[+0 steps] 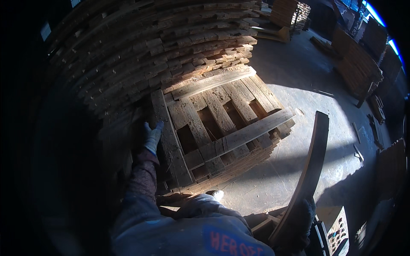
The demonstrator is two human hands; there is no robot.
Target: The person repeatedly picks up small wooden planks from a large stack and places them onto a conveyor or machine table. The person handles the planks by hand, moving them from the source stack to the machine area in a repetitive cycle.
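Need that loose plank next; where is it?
Head view, lower right: the plank stands upright in the right hand, over the concrete floor beside the pallet stack.

You stand on a grey concrete floor (299,94), half in sun, half in shadow. Right in front of you a low stack of wooden pallets (222,123) sits on it, slats worn and gappy. Behind that, a tall pile of boards (171,51) rests on the floor too. To your right, more stacked pallets (356,64) stand near the wall. Loose wood scraps (358,151) lie scattered on the bare concrete beside them. More timber (284,13) is stacked on the floor far back.
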